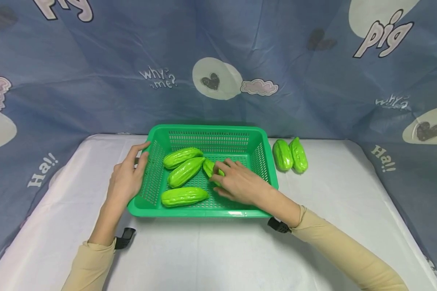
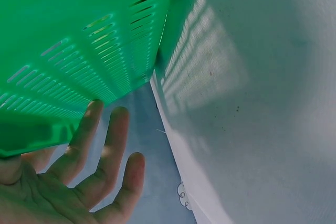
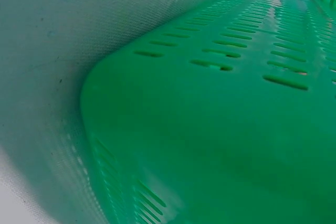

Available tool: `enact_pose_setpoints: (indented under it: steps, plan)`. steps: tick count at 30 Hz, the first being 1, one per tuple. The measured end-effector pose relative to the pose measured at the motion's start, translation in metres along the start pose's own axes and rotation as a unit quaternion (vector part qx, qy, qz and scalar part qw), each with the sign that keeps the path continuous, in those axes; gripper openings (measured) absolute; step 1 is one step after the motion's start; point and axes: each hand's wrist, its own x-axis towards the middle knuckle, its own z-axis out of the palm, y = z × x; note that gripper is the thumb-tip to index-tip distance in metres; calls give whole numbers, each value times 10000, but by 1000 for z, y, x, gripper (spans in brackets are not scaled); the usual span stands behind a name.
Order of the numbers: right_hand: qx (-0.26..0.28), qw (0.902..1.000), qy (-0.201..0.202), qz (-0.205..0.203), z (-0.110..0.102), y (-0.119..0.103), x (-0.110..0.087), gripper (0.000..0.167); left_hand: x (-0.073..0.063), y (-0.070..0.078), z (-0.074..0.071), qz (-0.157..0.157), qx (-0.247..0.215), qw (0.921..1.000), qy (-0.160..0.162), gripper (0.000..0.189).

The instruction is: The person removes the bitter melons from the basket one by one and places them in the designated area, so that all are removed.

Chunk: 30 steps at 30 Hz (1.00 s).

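Observation:
My left hand (image 1: 125, 178) rests at the left end of a green plastic basket (image 1: 211, 213), thumb and index finger at its rim. In the left wrist view, the other fingers (image 2: 113, 142) stretch out loosely along the outside of the slotted wall. My right hand (image 1: 240, 182) reaches over the front rim, its fingers curled about a glossy green bitter melon (image 1: 208, 166) that they partly cover. Left of that lie a back bitter melon (image 1: 183, 157), a middle bitter melon (image 1: 185, 171) and a front bitter melon (image 1: 183, 197). The right wrist view shows only the basket's outside wall (image 3: 184, 119), hiding the hand.
Beyond the basket's right end, a plump bitter melon (image 1: 283, 155) and a slimmer bitter melon (image 1: 298, 155) lie side by side on the white tablecloth (image 1: 204, 254). A blue printed curtain (image 1: 131, 101) hangs behind the table and down both sides.

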Motion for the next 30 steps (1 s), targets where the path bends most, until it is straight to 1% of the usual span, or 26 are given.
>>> enact_pose_setpoints:
  steps: [2, 4, 7, 9, 11, 17, 20, 24, 27, 30]
  plan:
    - [-67, 10000, 38, -5, 0, 0, 0, 37, 0, 0, 0, -15, -5, 10000, -7, 54]
    - [-141, 9999, 31, 18, 0, 0, -1, 46, -1, -1, 0, -22, -7, 10000, -14, 54]
    - [-184, 9998, -67, 94, 0, 0, 0, 59, -1, -2, -1, -25, -13, 10000, -26, 54]
    - [-193, 9996, -121, 146, 1, 0, 0, 63, -2, -2, -1, -21, -15, 10000, -23, 54]
    - [-149, 9996, -150, 196, 1, 0, 0, 62, -2, -2, -2, -17, -19, 10000, -13, 54]
    - [92, 9994, -111, 309, 2, 1, -3, 47, -1, -1, -1, 10, -4, 10000, 1, 53]
    - [166, 9990, -160, 378, 2, 1, -4, 49, -1, 0, 0, 37, 15, 10000, 19, 53]
    - [181, 9983, -331, 438, 1, 1, -4, 55, 0, 0, 0, 94, 21, 9999, 48, 53]
    - [185, 9980, -400, 451, 1, 1, -5, 52, 0, 1, 0, 102, 15, 9999, 40, 53]
    - [211, 9981, -353, 463, 2, 2, -5, 48, 0, 1, 0, 78, 13, 10000, 14, 53]
